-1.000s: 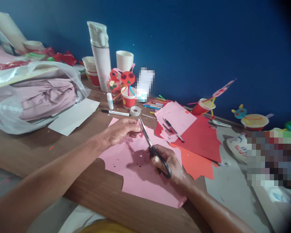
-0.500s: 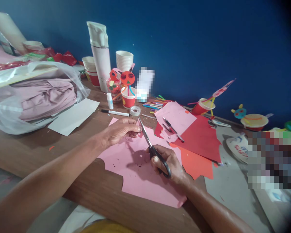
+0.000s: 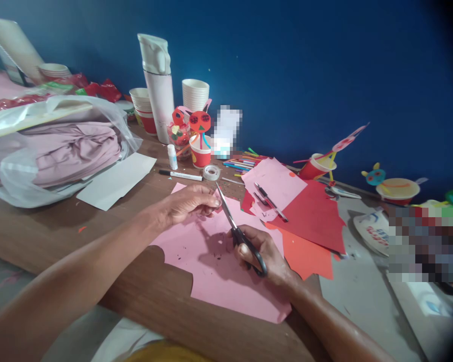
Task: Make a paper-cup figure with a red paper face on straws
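Observation:
My left hand (image 3: 191, 203) is closed in a pinch above the pink paper sheet (image 3: 211, 279). Between its fingertips is what looks like a small piece of pink paper (image 3: 216, 193), mostly hidden by the fingers. Black-handled scissors (image 3: 232, 223) are gripped in my right hand (image 3: 262, 251), the thumb through a handle loop. Their blades appear closed or nearly so and point up and away, with the tips close beside my left fingertips. Dark specks lie on the pink sheet, whose edges have curved cut-outs.
Behind my hands lie a marker (image 3: 181, 175), a tape roll (image 3: 211, 173) and a glue stick (image 3: 172, 157). A red cup (image 3: 201, 157) carries a paper face. Pens (image 3: 274, 203) rest on pink and red paper (image 3: 317, 216) at right. A plastic bag (image 3: 60, 151) fills the left.
The hands and scissors hold almost the same pose. The whole view has shifted very slightly, with the things on the table appearing a little further right.

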